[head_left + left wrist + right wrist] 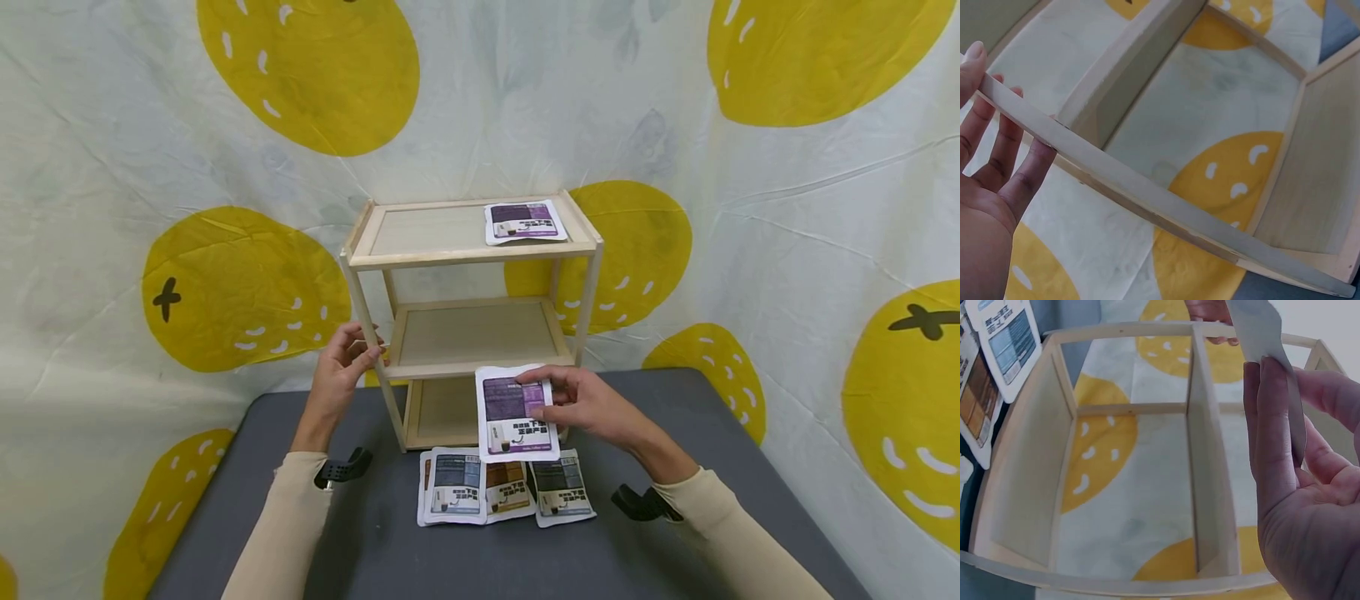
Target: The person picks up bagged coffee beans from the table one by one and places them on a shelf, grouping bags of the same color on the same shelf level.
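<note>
My right hand (596, 406) pinches a white pouch with a purple label (510, 404) by its right edge, thumb in front. The pouch is held upright before the lower part of a three-tier wooden shelf (480, 333). In the right wrist view the pouch (1266, 337) shows edge-on between thumb and fingers. My left hand (341, 371) grips the left front post (1122, 156) of the shelf near the middle tier. Another purple-labelled pouch (527, 222) lies on the top tier, at its right side.
On the dark grey table (420, 567), in front of the shelf, lie several more pouches: a blue-labelled one (456, 487) at the left, a brown-labelled one (507, 492) and a dark-labelled one (562, 492). A white cloth with yellow fruit print (780, 208) hangs behind.
</note>
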`<move>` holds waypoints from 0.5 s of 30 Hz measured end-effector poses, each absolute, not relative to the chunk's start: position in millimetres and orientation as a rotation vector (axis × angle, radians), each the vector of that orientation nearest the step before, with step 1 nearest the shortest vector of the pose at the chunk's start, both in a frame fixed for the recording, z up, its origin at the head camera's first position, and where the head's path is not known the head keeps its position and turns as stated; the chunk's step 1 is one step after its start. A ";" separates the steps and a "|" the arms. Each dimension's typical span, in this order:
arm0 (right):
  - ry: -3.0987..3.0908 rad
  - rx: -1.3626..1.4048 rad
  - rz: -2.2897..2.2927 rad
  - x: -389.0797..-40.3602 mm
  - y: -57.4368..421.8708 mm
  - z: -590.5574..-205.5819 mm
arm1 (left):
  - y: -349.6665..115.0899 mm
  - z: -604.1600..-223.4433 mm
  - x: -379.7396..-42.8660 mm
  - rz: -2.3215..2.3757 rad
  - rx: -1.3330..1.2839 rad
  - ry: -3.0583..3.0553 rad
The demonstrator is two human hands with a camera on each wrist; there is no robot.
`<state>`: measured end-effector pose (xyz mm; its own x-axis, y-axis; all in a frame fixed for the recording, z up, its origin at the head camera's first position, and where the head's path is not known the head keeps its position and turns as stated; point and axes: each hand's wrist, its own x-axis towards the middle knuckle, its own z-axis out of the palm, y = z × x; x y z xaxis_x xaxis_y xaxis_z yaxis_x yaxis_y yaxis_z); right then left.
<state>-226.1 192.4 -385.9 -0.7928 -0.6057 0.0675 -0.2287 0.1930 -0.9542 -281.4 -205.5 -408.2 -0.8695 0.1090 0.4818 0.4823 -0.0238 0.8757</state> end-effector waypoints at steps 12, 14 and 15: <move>2.108 -0.881 -1.628 -225.3 182.0 -366.1 | -205.6 -409.5 -280.8 -1.920 -0.617 -2.018; 2.116 -0.886 -1.625 -225.2 181.3 -361.9 | -204.7 -409.5 -280.7 -1.923 -0.604 -2.021; 2.119 -0.883 -1.627 -225.3 180.9 -359.8 | -204.3 -409.5 -280.6 -1.929 -0.598 -2.018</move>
<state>-225.3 180.9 -359.8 -0.7550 -0.6463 0.1107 -0.2740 0.1577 -0.9487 -280.6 -204.3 -409.5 -0.8733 0.0996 0.4769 0.4809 0.0195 0.8766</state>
